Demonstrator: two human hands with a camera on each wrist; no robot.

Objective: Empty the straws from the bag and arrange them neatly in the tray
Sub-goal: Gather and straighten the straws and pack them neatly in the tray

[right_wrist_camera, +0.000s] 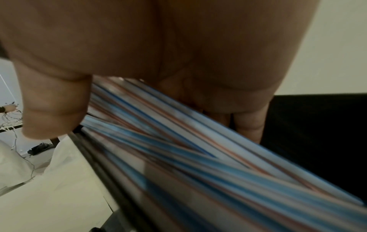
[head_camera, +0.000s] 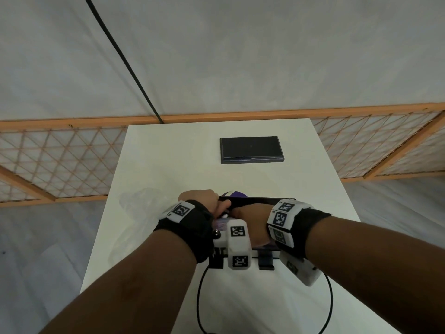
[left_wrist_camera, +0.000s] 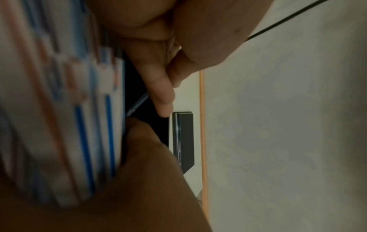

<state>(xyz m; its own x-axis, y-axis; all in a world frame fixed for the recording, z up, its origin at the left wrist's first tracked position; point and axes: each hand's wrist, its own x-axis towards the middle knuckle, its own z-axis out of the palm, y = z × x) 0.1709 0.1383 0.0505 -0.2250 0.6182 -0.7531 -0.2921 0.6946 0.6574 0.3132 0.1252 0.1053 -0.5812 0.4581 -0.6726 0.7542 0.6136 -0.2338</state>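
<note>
Both hands are down together over a black tray (head_camera: 262, 201) near the front of the white worktop (head_camera: 168, 165). The left hand (head_camera: 204, 201) is curled at the tray's left end, and the left wrist view shows its fingers (left_wrist_camera: 158, 87) bent down beside a stack of white straws (left_wrist_camera: 65, 117) with blue and orange stripes, the thumb pressed against the bundle's side, so it looks to be gripping them. The right hand (head_camera: 250, 220) lies across the same bundle; from its wrist camera the straws (right_wrist_camera: 198, 157) run slantwise under the palm, with the thumb (right_wrist_camera: 51, 106) on one side and the fingertips tucked round the other, holding the lot over the tray's dark inside (right_wrist_camera: 317, 133). The straws are blurred in both close views, and I cannot tell whether they rest on the tray floor or are lifted just off it. To the left of the hands a crumpled clear bag (head_camera: 137, 201) lies on the worktop, faint against the white. Farther back, well apart from the tray, sits a flat black rectangular block (head_camera: 251, 149). Something purple and white (head_camera: 234, 194) peeks out just behind the tray's far rim, too hidden to identify. A black cable (head_camera: 199, 297) loops over the worktop's near edge.
</note>
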